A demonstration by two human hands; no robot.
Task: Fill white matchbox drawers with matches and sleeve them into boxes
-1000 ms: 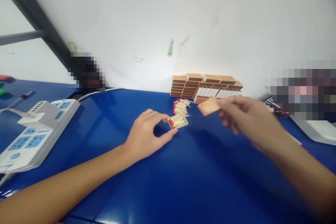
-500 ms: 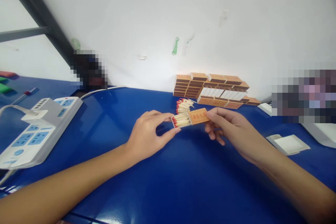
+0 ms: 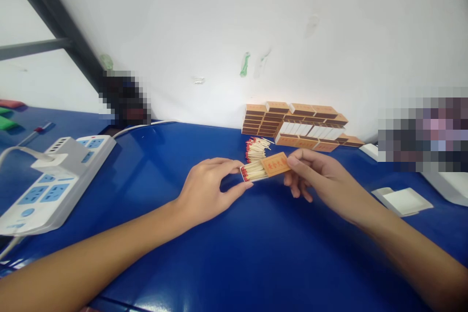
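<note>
Between my hands is a matchbox, its inner tray (image 3: 254,171) partly out and filled with red-tipped matches. My left hand (image 3: 208,185) holds the tray's left end between thumb and fingers. With thumb and fingertips, my right hand (image 3: 310,170) grips the right end of the orange sleeve (image 3: 276,164), which covers the tray's right part. Just behind the box lies a heap of loose matches (image 3: 257,149) on the blue table (image 3: 219,253), their red heads mostly to the left.
Stacked matchboxes (image 3: 261,121) stand against the white wall (image 3: 219,19), with white trays (image 3: 310,130) among them. To the left is a white power strip (image 3: 69,185) with a plugged-in adapter and cable. Flat white pieces (image 3: 407,201) lie at the right.
The sleeve has slid left over the tray, so less of the matches shows. My right hand has shifted slightly left with it; my left hand has barely moved.
</note>
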